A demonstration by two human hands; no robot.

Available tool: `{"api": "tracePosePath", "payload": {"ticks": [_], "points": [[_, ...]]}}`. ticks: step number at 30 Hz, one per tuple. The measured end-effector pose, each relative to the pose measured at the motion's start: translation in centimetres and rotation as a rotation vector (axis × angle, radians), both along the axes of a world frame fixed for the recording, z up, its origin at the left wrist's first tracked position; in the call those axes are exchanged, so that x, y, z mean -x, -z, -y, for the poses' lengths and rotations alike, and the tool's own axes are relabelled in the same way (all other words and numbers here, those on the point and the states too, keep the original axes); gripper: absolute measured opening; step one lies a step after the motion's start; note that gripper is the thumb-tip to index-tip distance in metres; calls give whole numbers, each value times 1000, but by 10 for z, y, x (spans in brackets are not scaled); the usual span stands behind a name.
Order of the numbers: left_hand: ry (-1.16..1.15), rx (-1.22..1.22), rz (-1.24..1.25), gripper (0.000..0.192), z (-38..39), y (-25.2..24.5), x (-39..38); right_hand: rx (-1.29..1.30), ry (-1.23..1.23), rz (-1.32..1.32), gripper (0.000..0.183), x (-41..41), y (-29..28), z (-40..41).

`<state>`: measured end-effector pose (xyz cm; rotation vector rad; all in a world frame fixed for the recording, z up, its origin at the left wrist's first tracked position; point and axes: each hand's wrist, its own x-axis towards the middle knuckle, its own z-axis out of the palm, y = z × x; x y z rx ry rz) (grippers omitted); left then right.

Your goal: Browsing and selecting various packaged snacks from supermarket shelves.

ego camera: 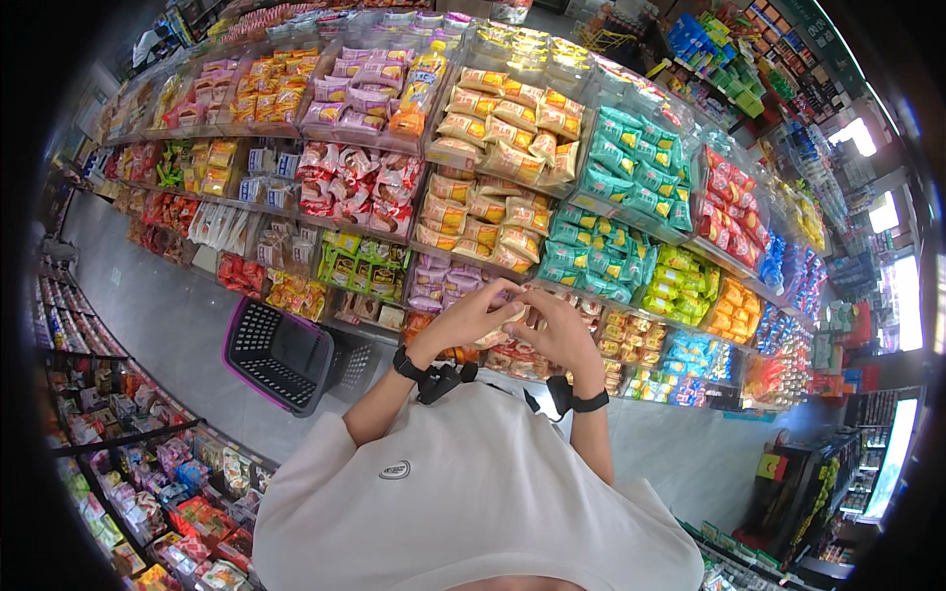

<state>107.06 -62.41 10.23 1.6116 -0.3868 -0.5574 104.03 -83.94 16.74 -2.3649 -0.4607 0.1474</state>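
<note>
Both hands meet in front of my chest, before a stepped display of wrapped snacks. My left hand point(477, 318) and my right hand point(550, 329) hold a small wrapped snack point(497, 338) between them, partly covered by the fingers. Just beyond the hands are bins of purple snack packets point(443, 281), tan-yellow snack packets point(480, 214) and teal snack packets point(599, 251). Red-and-white packets point(514, 362) lie in a low bin beneath the hands. A dark band with a black device sits on each wrist.
A black shopping basket with a purple rim point(277, 354) stands on the grey floor point(185, 310) to the left. Another snack shelf point(148, 436) runs along the lower left. At the right are a dark shelf unit point(802, 487) and bright windows.
</note>
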Motion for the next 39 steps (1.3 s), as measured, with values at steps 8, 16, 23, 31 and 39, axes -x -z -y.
{"api": "tracePosePath", "payload": {"ticks": [8,16,23,31,39], "points": [[158,-117,179,48,-18,-2,-14,208,297,-32,47,-12,30,16],[-201,-591,555,44,-41,55,-80,-9,296,-98,33,-3,45,48],[-346,-697,794,40,-70,108,-135,-90,387,-192,32,22,72,92],[-436,-936,861,34,-43,108,-135,212,513,-317,37,32,150,155],[-497,-819,668,45,-40,112,-130,303,479,-328,43,-3,246,165]]}}
